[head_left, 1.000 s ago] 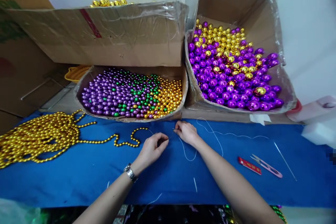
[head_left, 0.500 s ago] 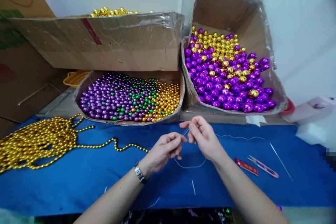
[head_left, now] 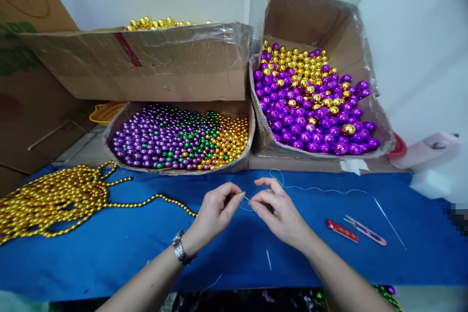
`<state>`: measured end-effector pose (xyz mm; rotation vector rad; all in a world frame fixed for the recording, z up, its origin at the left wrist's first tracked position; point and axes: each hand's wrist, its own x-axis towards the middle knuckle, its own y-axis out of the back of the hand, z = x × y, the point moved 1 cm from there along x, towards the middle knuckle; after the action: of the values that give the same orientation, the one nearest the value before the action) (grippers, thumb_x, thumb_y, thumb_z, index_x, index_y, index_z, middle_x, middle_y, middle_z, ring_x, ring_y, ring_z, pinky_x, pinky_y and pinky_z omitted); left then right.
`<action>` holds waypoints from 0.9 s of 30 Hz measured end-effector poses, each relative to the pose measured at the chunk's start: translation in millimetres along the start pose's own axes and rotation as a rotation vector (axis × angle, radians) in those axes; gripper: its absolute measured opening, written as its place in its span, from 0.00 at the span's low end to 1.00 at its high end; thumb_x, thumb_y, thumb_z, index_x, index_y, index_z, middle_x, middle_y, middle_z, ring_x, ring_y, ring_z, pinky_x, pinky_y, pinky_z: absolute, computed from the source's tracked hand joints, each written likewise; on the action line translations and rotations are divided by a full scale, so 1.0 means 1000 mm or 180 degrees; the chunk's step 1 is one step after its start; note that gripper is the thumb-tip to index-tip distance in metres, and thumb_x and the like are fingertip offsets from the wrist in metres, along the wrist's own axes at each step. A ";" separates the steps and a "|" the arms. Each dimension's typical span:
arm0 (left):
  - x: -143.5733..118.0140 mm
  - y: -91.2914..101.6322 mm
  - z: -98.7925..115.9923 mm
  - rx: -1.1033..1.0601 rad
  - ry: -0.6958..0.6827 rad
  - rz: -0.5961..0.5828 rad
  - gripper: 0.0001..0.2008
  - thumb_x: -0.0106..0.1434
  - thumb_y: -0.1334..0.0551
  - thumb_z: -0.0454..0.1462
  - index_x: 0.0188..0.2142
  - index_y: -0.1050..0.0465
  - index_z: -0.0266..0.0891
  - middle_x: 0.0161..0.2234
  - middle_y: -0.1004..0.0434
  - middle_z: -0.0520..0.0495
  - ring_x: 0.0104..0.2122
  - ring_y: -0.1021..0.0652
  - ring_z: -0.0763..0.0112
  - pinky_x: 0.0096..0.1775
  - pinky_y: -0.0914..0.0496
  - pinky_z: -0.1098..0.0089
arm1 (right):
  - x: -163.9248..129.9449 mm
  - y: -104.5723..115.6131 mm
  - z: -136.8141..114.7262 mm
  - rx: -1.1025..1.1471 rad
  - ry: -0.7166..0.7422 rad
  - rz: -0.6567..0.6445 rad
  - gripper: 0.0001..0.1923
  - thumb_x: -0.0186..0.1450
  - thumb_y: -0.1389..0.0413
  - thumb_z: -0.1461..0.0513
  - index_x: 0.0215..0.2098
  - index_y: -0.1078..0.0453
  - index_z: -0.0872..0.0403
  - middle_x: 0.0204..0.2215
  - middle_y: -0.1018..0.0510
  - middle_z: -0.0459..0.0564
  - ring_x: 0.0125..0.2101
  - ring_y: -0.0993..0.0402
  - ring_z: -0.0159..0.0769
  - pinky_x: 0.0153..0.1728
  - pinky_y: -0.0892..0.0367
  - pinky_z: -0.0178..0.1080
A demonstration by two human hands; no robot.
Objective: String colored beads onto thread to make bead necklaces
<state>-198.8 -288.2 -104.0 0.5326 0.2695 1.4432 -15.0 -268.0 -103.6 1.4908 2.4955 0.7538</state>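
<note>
My left hand [head_left: 219,208], with a metal watch on the wrist, pinches a thin white thread with thumb and forefinger. Close beside it, my right hand [head_left: 278,212] pinches the same thread, and a short taut piece spans the small gap between the fingertips. Beyond the right hand the thread [head_left: 321,188] makes a small loop and runs wavy across the blue cloth [head_left: 146,248]. A gold bead strand [head_left: 157,197] trails from a heap of gold bead strands [head_left: 62,200] toward my left hand.
A box of purple, green and gold beads [head_left: 164,136] and a box of larger purple and gold balls [head_left: 292,107] stand behind. At right lie pink thread snips [head_left: 365,230], a red packet [head_left: 341,230] and a long needle [head_left: 390,223].
Both hands have come down slightly and the fingertips now pinch a short straight piece of thread. The wide loop below the hands has shrunk, and a small loop shows behind the right hand.
</note>
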 end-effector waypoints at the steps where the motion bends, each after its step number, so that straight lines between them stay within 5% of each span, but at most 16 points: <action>1: -0.001 -0.001 -0.002 -0.0070 0.0023 0.0045 0.11 0.64 0.45 0.42 0.31 0.31 0.38 0.26 0.29 0.51 0.27 0.30 0.73 0.30 0.36 0.74 | -0.001 -0.001 0.002 0.0333 -0.0123 -0.0053 0.09 0.65 0.47 0.57 0.32 0.27 0.52 0.37 0.30 0.50 0.39 0.32 0.34 0.36 0.36 0.34; 5: -0.004 -0.006 -0.008 -0.0320 0.0197 0.0333 0.11 0.62 0.43 0.43 0.30 0.30 0.37 0.28 0.28 0.49 0.27 0.29 0.72 0.30 0.35 0.73 | -0.005 -0.013 0.010 0.1195 -0.0543 -0.0202 0.14 0.68 0.52 0.54 0.40 0.31 0.53 0.25 0.30 0.45 0.21 0.34 0.26 0.21 0.38 0.29; 7: -0.006 -0.009 -0.008 -0.0351 0.0199 0.0442 0.11 0.62 0.42 0.42 0.30 0.29 0.38 0.28 0.27 0.49 0.28 0.28 0.71 0.30 0.34 0.73 | -0.005 -0.019 0.011 0.1226 -0.0574 -0.0044 0.16 0.69 0.56 0.54 0.46 0.33 0.53 0.27 0.29 0.45 0.21 0.33 0.26 0.20 0.38 0.29; 10: -0.008 -0.014 -0.004 -0.0511 0.0077 0.0346 0.10 0.62 0.43 0.41 0.34 0.26 0.38 0.33 0.25 0.46 0.33 0.26 0.68 0.35 0.32 0.71 | -0.005 -0.025 0.009 0.1029 -0.0475 0.0177 0.16 0.68 0.52 0.56 0.50 0.33 0.52 0.33 0.27 0.49 0.30 0.29 0.31 0.29 0.33 0.33; 14: -0.008 -0.020 -0.001 -0.1174 0.0442 0.0044 0.12 0.61 0.41 0.42 0.40 0.26 0.37 0.37 0.23 0.44 0.36 0.25 0.65 0.39 0.31 0.68 | -0.004 -0.026 0.003 -0.0419 0.0146 0.0235 0.18 0.67 0.54 0.64 0.54 0.35 0.50 0.42 0.26 0.53 0.41 0.30 0.38 0.45 0.36 0.42; 22: -0.007 -0.022 -0.010 -0.1204 0.0715 -0.0155 0.13 0.58 0.39 0.44 0.29 0.26 0.34 0.26 0.26 0.48 0.28 0.29 0.71 0.30 0.36 0.73 | -0.005 -0.017 0.000 -0.0369 -0.0190 -0.0376 0.10 0.64 0.51 0.63 0.44 0.42 0.50 0.23 0.27 0.39 0.21 0.30 0.29 0.22 0.38 0.29; 27: -0.007 -0.014 -0.006 -0.1522 0.0896 -0.0034 0.12 0.60 0.41 0.43 0.30 0.28 0.35 0.26 0.29 0.51 0.26 0.33 0.74 0.29 0.39 0.75 | -0.009 -0.005 0.004 -0.0570 0.0136 0.0049 0.04 0.66 0.52 0.64 0.40 0.43 0.50 0.31 0.27 0.44 0.30 0.29 0.30 0.30 0.35 0.31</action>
<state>-190.5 -294.7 -116.7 -0.0613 0.1393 1.5080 -12.8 -276.3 -110.1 1.4479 2.3759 0.9927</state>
